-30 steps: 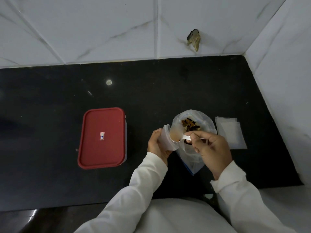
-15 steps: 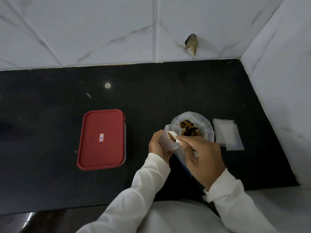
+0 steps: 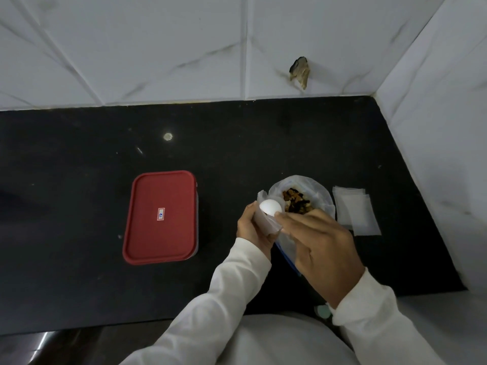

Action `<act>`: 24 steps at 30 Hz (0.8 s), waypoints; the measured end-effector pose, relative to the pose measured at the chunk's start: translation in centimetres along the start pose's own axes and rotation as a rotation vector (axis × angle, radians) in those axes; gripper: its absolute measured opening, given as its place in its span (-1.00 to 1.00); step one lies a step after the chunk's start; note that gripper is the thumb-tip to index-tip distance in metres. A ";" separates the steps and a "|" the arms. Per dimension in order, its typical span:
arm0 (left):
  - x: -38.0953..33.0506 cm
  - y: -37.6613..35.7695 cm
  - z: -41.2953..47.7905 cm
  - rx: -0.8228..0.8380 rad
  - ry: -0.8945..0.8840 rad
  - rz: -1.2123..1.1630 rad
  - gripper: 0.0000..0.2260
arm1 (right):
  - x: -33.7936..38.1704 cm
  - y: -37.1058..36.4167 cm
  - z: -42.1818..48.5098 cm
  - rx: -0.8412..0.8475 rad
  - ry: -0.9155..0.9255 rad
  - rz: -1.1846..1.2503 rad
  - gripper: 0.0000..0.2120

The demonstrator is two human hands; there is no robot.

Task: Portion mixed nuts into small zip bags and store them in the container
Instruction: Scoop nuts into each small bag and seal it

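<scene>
- Head view: L hand [image 3: 253, 229] is gripping the small zip bag [image 3: 264, 222], fingers curled round it. It is holding the bag upright with the mouth toward 12 o'clock so the load drops in.
- R hand [image 3: 324, 248] is pinching the spoon [image 3: 270, 207]; the handle is hidden under the fingers. The bowl is sitting dome-up at the bag mouth, so the judgement is that the hand is tipping a scoop in.
- Both hands are working just beside the nut bag [image 3: 320, 198] at approx. its 9 o'clock. This is making the scoop path short, and any spill should fall near the source.
- Mixed nuts [image 3: 296, 202] are showing through the nut bag's open top, which is gaping toward the person for spoon access.
- Spare bags [image 3: 355, 214] are lying flat at 3 o'clock of the nut bag, close to the R hand.
- Container [image 3: 160, 217] is standing at 9 o'clock of the hands, apart from them, with its red lid on. It needs opening before storage.
- Room: the counter [image 3: 79, 167] is running wide toward 9 o'clock.
- Limits: the side wall [image 3: 434, 127] is closing off 3 o'clock past the spare bags, the back wall [image 3: 184, 48] is closing off 12 o'clock, and the counter edge is lying at 6 o'clock near the body.
</scene>
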State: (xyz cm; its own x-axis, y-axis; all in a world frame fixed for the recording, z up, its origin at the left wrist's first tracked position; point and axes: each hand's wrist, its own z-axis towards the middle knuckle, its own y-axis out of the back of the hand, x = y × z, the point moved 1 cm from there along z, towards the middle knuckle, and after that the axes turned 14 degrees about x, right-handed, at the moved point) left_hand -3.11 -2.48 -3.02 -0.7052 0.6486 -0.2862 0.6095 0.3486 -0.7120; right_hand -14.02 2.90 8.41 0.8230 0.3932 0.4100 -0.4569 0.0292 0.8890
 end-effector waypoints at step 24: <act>0.4 -0.1 1.1 -0.082 -0.043 -0.035 -0.70 | -11.6 -5.1 0.5 0.241 -0.404 0.001 -0.74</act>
State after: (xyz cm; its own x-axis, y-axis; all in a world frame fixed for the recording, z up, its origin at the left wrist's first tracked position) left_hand -3.85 -2.99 -3.78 -0.7401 0.6065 -0.2905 0.6107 0.4254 -0.6678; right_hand -21.04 -2.21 -0.78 0.9099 0.0030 0.4149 -0.4057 -0.2037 0.8910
